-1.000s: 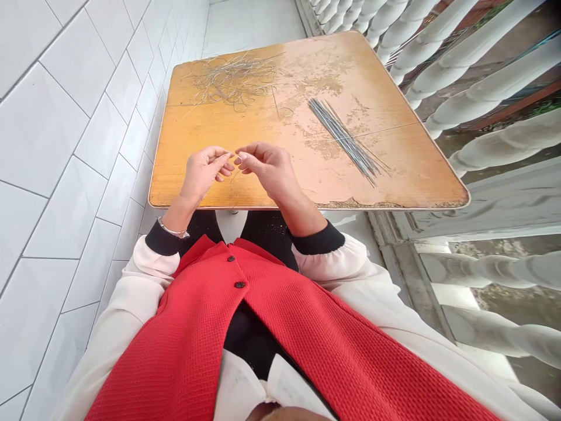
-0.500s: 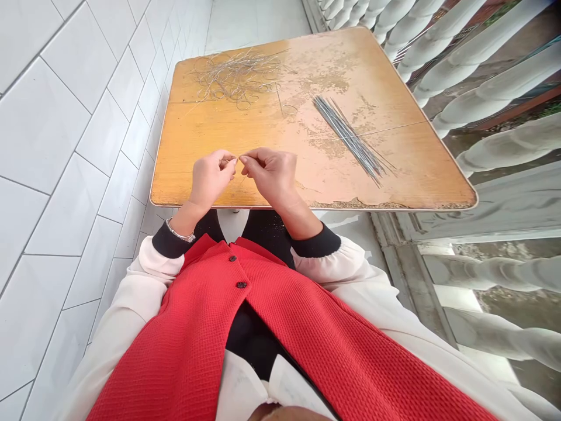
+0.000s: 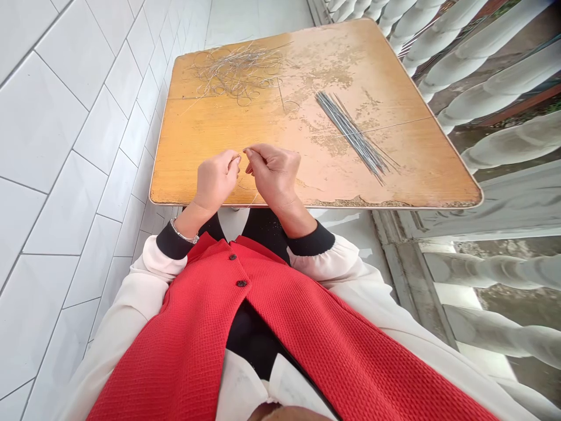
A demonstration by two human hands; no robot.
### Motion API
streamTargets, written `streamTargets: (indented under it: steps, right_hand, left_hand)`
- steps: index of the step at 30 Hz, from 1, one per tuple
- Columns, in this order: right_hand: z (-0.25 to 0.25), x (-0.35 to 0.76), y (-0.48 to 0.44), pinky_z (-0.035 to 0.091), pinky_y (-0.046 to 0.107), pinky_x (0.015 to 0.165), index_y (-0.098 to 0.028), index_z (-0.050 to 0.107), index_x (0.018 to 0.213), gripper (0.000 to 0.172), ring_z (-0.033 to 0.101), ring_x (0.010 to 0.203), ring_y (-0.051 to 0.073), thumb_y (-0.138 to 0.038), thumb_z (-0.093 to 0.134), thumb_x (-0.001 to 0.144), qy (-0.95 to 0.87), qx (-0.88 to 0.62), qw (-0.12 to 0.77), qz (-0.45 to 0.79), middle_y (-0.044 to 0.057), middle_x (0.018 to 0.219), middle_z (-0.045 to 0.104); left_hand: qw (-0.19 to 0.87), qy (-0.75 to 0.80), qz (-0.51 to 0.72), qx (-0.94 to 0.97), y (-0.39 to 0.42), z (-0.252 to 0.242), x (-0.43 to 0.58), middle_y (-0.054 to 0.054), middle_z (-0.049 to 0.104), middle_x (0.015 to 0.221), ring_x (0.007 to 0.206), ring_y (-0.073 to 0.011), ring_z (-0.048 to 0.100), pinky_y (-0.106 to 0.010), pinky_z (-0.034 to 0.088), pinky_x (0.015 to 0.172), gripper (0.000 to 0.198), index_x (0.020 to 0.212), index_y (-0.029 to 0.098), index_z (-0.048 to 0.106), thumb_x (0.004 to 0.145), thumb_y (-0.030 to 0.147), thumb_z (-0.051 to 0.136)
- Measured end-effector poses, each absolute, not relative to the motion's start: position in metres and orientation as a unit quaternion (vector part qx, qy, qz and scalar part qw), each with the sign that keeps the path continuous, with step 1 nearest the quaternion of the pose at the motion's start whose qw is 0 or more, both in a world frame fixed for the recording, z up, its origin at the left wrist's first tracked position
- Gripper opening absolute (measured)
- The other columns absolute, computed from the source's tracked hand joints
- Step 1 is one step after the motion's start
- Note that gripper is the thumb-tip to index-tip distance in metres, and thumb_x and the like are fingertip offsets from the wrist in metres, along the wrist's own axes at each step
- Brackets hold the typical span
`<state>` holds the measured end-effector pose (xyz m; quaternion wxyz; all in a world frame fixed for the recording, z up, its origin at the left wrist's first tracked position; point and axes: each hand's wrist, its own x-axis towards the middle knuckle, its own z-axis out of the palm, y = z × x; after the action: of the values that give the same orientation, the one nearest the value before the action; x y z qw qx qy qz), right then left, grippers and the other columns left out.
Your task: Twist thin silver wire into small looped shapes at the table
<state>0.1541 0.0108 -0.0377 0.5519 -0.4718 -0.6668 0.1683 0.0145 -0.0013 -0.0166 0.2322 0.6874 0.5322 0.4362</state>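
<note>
While left hand (image 3: 214,180), right hand (image 3: 274,175) pinch wire (image 3: 242,154); wire tangle (image 3: 236,76); metal rods (image 3: 353,135)

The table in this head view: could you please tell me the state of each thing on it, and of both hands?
Left hand: fingers curled, raised beside the right hand.
Right hand: pinching a thin wire.
Wire tangle: loose loops.
Metal rods: straight, bunched.
Tabletop: worn, near edge peeling.

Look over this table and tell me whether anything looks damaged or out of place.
The tabletop looks damaged: its orange finish is worn away in pale, blotchy patches on the far right side, and the near edge is chipped and ragged toward the right.
</note>
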Motion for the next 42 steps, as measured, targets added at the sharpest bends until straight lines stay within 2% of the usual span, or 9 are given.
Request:
streamTargets:
  steps: [4, 11, 19, 26, 30, 34, 38, 42]
  right_hand:
    - [-0.041, 0.151, 0.012, 0.052, 0.028, 0.064, -0.022, 0.071, 0.077, 0.036, 0.060, 0.057, 0.013, -0.049, 0.057, 0.097, -0.648, -0.472, 0.574, 0.167, -0.001, 0.060, 0.063]
    - [-0.045, 0.155, 0.019, 0.057, 0.028, 0.060, -0.021, 0.075, 0.101, 0.046, 0.065, 0.055, 0.012, -0.064, 0.061, 0.089, -0.620, -0.421, 0.590, 0.302, -0.003, 0.062, 0.064]
    - [-0.045, 0.154, 0.020, 0.055, 0.025, 0.057, -0.020, 0.074, 0.094, 0.042, 0.061, 0.054, 0.010, -0.060, 0.062, 0.091, -0.605, -0.422, 0.595, 0.320, -0.003, 0.059, 0.061]
    - [-0.045, 0.158, 0.022, 0.054, 0.025, 0.058, -0.020, 0.074, 0.094, 0.036, 0.062, 0.054, 0.011, -0.054, 0.063, 0.092, -0.610, -0.449, 0.577, 0.307, -0.003, 0.059, 0.061]
    - [-0.044, 0.158, 0.021, 0.056, 0.027, 0.061, -0.019, 0.076, 0.097, 0.039, 0.062, 0.053, 0.011, -0.055, 0.062, 0.092, -0.616, -0.467, 0.566, 0.286, -0.004, 0.056, 0.062]
    - [-0.041, 0.158, 0.019, 0.056, 0.030, 0.064, -0.019, 0.077, 0.098, 0.035, 0.065, 0.057, 0.013, -0.051, 0.064, 0.092, -0.629, -0.475, 0.561, 0.254, -0.002, 0.058, 0.064]
    - [-0.040, 0.157, 0.017, 0.056, 0.030, 0.064, -0.020, 0.076, 0.098, 0.033, 0.064, 0.057, 0.013, -0.049, 0.062, 0.093, -0.633, -0.461, 0.564, 0.263, -0.002, 0.061, 0.064]
    - [-0.040, 0.153, 0.018, 0.055, 0.028, 0.060, -0.020, 0.075, 0.098, 0.038, 0.062, 0.056, 0.012, -0.055, 0.060, 0.093, -0.615, -0.442, 0.580, 0.301, -0.002, 0.062, 0.064]
  left_hand:
    - [0.245, 0.529, 0.456, 0.673, 0.000, -0.017, 0.018, 0.001, 0.068, 0.068, 0.069, -0.0106, 0.069, -0.020, 0.051, 0.067, 0.020, 0.079, 0.020, 0.064, 0.097, 0.027, 0.057]
    - [0.357, 0.541, 0.482, 0.589, 0.006, -0.006, 0.021, 0.005, 0.065, 0.061, 0.054, -0.0055, 0.064, -0.017, 0.050, 0.057, 0.017, 0.078, 0.018, 0.062, 0.094, 0.023, 0.063]
    - [0.421, 0.536, 0.524, 0.511, 0.001, -0.005, 0.030, 0.005, 0.069, 0.065, 0.056, -0.0041, 0.066, -0.015, 0.048, 0.058, 0.009, 0.088, 0.018, 0.064, 0.094, 0.025, 0.064]
    - [0.441, 0.524, 0.470, 0.558, 0.001, -0.003, 0.013, 0.001, 0.075, 0.081, 0.076, -0.0064, 0.070, -0.016, 0.049, 0.067, 0.010, 0.090, 0.019, 0.068, 0.095, 0.026, 0.061]
    - [0.402, 0.526, 0.457, 0.595, 0.002, 0.007, 0.001, 0.002, 0.072, 0.077, 0.067, -0.0051, 0.065, -0.017, 0.048, 0.063, 0.003, 0.089, 0.018, 0.070, 0.088, 0.021, 0.069]
    - [0.410, 0.518, 0.452, 0.600, 0.001, 0.014, 0.001, 0.003, 0.068, 0.071, 0.057, -0.0032, 0.059, -0.016, 0.049, 0.058, 0.009, 0.085, 0.017, 0.068, 0.087, 0.025, 0.072]
    - [0.433, 0.500, 0.464, 0.589, 0.003, 0.011, 0.006, 0.004, 0.065, 0.065, 0.059, -0.0037, 0.061, -0.015, 0.052, 0.061, 0.015, 0.077, 0.016, 0.064, 0.088, 0.022, 0.071]
    - [0.455, 0.489, 0.489, 0.561, 0.005, 0.002, 0.011, 0.004, 0.066, 0.067, 0.061, -0.0039, 0.064, -0.017, 0.054, 0.064, 0.012, 0.081, 0.017, 0.064, 0.092, 0.019, 0.067]
